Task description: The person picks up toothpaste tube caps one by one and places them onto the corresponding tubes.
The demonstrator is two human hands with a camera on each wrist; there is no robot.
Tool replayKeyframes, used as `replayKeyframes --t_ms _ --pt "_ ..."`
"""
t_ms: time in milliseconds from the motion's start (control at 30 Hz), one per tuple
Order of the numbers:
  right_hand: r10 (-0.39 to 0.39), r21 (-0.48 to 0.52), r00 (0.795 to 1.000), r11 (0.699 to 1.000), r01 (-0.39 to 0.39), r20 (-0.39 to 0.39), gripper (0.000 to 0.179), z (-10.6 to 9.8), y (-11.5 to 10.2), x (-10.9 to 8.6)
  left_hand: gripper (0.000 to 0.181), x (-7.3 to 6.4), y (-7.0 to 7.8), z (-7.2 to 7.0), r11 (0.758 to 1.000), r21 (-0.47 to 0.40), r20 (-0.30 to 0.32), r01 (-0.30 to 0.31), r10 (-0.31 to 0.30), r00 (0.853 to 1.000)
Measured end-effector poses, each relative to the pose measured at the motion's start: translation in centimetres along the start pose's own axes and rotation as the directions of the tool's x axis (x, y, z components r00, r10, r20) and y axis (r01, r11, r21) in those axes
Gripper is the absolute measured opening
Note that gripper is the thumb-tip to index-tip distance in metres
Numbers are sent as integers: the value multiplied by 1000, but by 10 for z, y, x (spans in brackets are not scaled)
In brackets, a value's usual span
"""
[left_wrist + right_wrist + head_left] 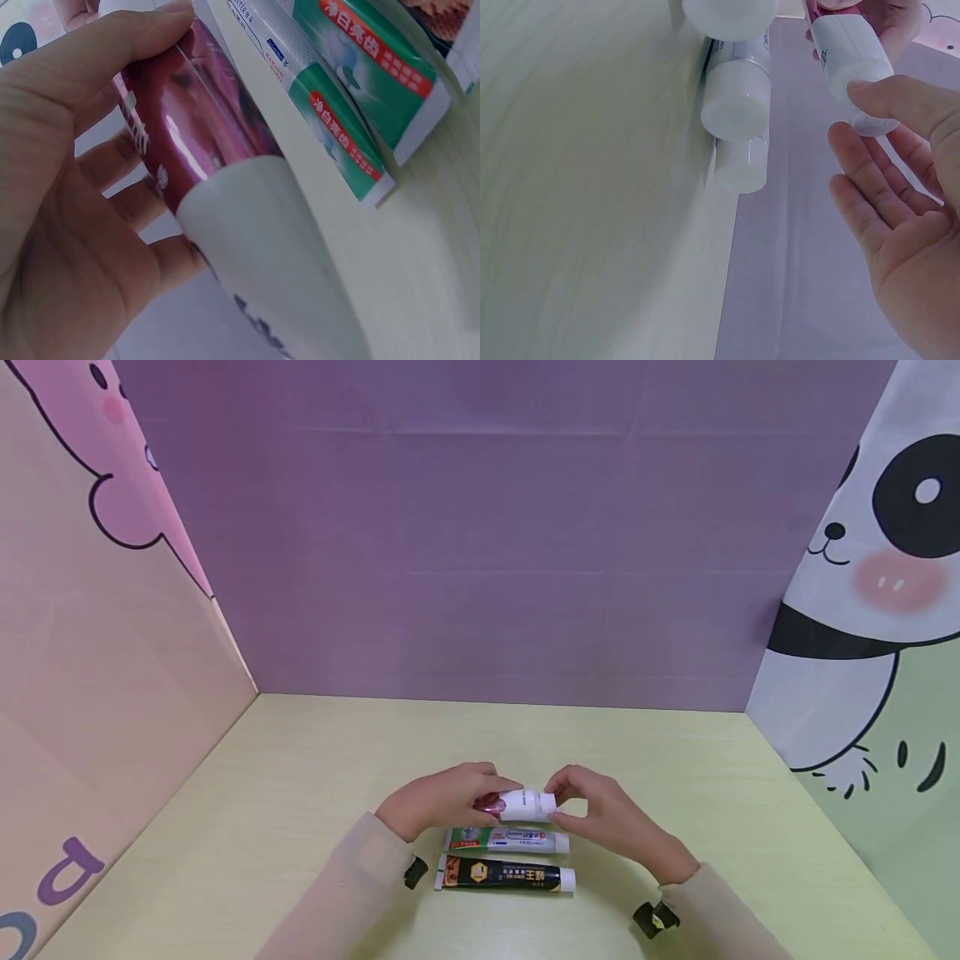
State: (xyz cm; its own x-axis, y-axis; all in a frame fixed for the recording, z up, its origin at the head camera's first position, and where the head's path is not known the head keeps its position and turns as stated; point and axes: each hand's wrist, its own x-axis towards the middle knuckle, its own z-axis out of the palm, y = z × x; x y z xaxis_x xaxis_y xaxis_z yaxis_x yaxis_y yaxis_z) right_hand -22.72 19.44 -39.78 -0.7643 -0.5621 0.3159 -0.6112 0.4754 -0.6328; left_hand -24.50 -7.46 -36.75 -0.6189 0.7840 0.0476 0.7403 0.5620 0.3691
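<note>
A white and shiny red toothpaste tube [517, 806] is held level over the table, its white cap to the right. My left hand [448, 797] grips the red end, thumb on one side and fingers on the other in the left wrist view. At the cap, my right hand [603, 814] pinches with thumb and fingertips. Nearer me lie a green and white toothpaste tube [517, 840] and a black toothpaste tube [502, 874], caps to the right. A further green toothpaste tube [330, 135] shows in the left wrist view; the held tube hides it in the head view.
The pale wooden table [337, 735] meets a purple back panel [487, 568]. A pink cartoon panel [112, 652] stands at the left and a panda panel [847, 693] at the right. Black straps [656, 918] sit at both wrists.
</note>
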Motion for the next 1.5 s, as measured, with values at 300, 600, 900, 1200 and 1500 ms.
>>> replayKeyframes --t_ms 300,600,900,1200,1500 --pt "33 12 999 999 -33 19 26 0 0 -1 47 0 2 -1 1000 16 -8 2 -2 1000" --pt "130 38 988 990 -133 82 24 1 3 0 46 -1 1 -2 999 33 -11 -3 4 1000" --pt "215 -52 975 976 -212 58 45 5 3 5 46 1 2 -1 999 41 -14 -19 19 1000" --pt "142 23 987 989 -144 69 32 -1 -3 1 45 -1 3 -3 1000 22 -8 3 -3 1000" --pt "26 5 998 1000 -27 53 33 -1 -5 0 47 -1 1 -3 999 32 -14 -7 8 1000"
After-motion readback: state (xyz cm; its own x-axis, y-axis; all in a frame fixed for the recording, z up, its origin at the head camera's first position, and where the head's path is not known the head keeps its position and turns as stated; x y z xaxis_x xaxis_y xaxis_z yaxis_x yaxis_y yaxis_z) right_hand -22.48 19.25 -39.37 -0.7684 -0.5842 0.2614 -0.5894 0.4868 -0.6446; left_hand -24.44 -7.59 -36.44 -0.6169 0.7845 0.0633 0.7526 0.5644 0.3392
